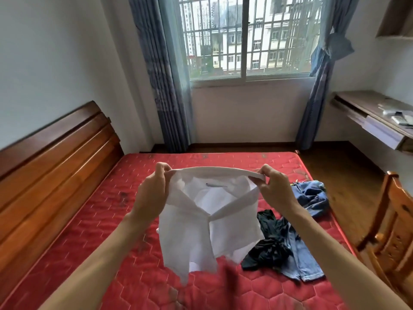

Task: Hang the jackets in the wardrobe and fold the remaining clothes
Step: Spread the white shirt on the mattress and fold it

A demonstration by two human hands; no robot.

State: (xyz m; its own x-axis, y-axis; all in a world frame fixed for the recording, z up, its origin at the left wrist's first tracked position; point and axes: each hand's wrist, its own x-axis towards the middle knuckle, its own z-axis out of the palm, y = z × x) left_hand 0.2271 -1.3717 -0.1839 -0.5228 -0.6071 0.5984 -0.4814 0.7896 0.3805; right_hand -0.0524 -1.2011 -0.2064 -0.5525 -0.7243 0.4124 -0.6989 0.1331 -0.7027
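Left grip (154, 189): thumb and curled fingers pinch the left end of the collar (214, 169) of the white shirt (201, 231). Right grip (276, 186): same pinch on the collar's right end. Both are holding cloth and neither is wide.

Collar is pulled taut and roughly level between the two. Neck opening faces the camera, with a small label (215, 185) visible inside the back of the neck.

Shirt is in the air over the middle of the bed. Its body hangs from the collar, front halves meeting at the centre, hem in uneven points. Hem area is blurred, so I can't tell if it touches the red mattress (89, 231).

Other clothes are on the mattress toward the bed's right edge:
- Black garment (268, 245), crumpled, just right of the hanging shirt.
- Denim piece (301, 262) touching the black one, partly under it, running toward the near right corner.
- Denim heap (310, 195) farther back at the right edge. Can't tell if it's the same garment as the nearer denim.

Wooden headboard (51, 157) runs along the bed's left edge. A wooden chair (388, 231) stands just beside the right edge. The barred window (243, 36) with blue curtains (165, 74) is beyond the far edge. The table (368, 104) on the right wall has a few small items on top.
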